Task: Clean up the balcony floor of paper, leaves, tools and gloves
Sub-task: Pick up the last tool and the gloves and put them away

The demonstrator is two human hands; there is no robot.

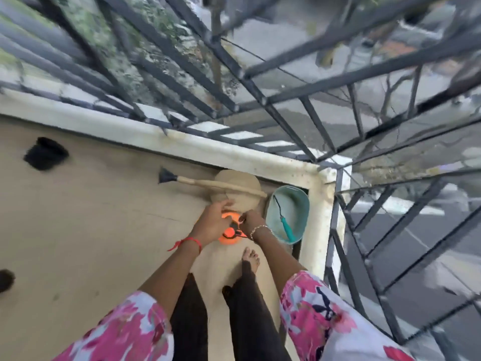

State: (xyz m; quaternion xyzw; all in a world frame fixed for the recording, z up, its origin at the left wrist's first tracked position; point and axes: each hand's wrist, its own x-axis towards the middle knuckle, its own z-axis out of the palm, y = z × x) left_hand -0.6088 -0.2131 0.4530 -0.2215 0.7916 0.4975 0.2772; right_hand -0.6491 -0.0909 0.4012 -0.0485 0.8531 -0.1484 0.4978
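Head, L hand (212, 222), R hand (252, 223), gripping item (229, 234)

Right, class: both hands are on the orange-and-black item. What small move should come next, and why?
Probably carry the orange-and-black item right into the teal bucket: left hand and right hand hold it, and the bucket beside them already holds a teal-handled tool.

Your orange-and-black gloves (229, 232) sit bunched between your left hand (212, 222) and right hand (252, 222). The wooden-handled brush (208, 183) lies flat by the wall, bristles pointing left. A teal-handled tool (286, 229) leans inside the bucket (295, 201).
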